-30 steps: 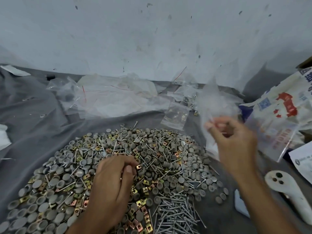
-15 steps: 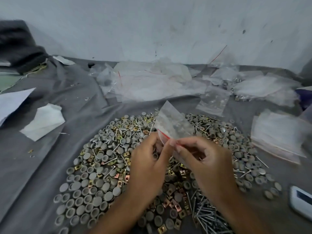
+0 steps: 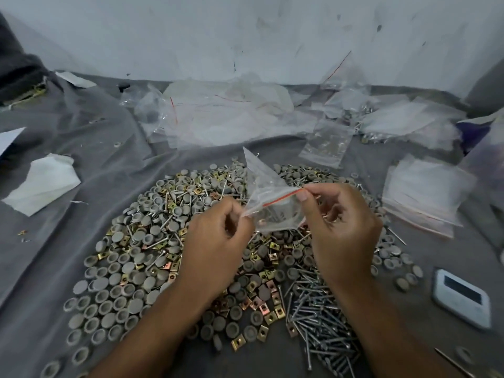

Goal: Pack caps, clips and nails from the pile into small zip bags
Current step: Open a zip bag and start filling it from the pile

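A small clear zip bag with a red seal line hangs above the pile, stretched between both hands. My left hand pinches its lower left mouth edge with fingers curled. My right hand pinches the red strip at the right end. One small brass piece shows inside the bag. Below lies the pile of grey caps, brass clips and steel nails on the grey cloth.
A stack of empty zip bags lies to the right. Filled and loose bags are strewn along the back by the wall. White paper sits at left. A white device lies at the right front.
My right hand brought a bag from the stack at right over the pile. My left hand left the pile and took its edge. Now the bag mouth is pulled wider.
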